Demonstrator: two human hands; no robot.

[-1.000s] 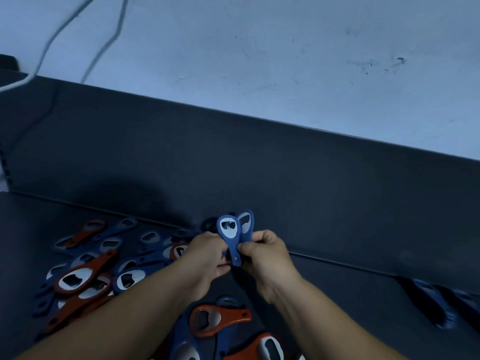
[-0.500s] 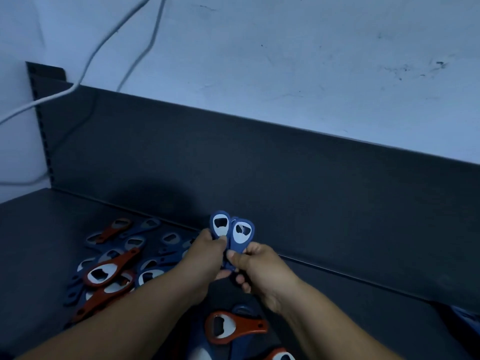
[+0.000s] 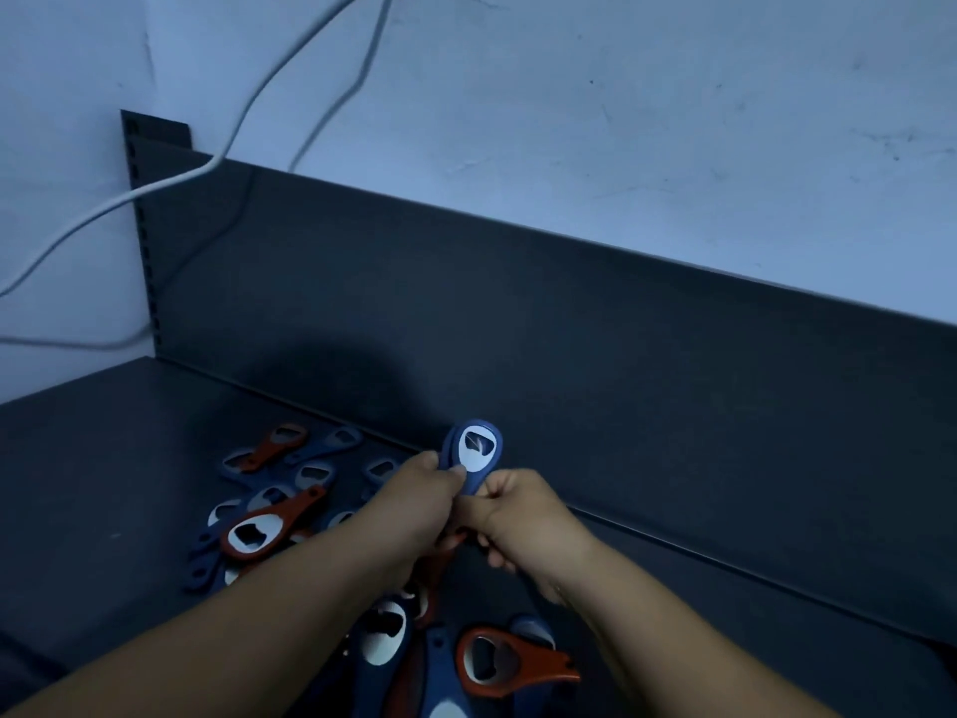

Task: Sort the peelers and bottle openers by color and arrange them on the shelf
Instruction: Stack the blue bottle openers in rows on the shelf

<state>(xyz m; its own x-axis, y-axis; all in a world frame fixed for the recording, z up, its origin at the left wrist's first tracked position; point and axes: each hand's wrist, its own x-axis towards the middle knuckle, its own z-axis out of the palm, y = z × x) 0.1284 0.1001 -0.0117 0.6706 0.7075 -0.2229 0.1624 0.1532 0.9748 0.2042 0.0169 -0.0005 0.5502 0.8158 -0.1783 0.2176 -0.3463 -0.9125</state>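
On my head feed both hands meet mid-frame over the dark grey metal shelf (image 3: pixel 77 484); left hand (image 3: pixel 414 502) pinches the blue plastic bottle openers with pale metal inserts (image 3: pixel 479 448) at the neck, thumb and forefinger closed just under the rounded heads; right hand (image 3: pixel 523 515) has its fingers curled round the handles lower down, which it hides from me; the two hands touch each other. The held openers are stacked flat against each other, heads up, front insert facing the camera; I see a second blue edge behind the front one, exact count I cannot tell; they are lifted off the shelf, in front of the dark upright back panel (image 3: pixel 569 355).

Left of the forearms a loose pile of blue and red openers (image 3: pixel 321 471) lies on the shelf, overlapping at mixed angles; a red opener with a silver oval insert (image 3: pixel 254 533) lies on top of it, handle pointing up-right; another red one (image 3: pixel 282 443) lies at the far edge of the pile near the back panel. Below the hands more lie on the shelf: a red opener with a ring head (image 3: pixel 497 663), handle to the right; a blue opener with a white oval insert (image 3: pixel 386 637) just beside it, partly under the left forearm; others there are too dark for me to separate.

Behind the shelf is a pale painted wall (image 3: pixel 621 121); two white cables (image 3: pixel 155 186) hang across it and pass the slotted upright post (image 3: pixel 137 199) at the shelf's left end.
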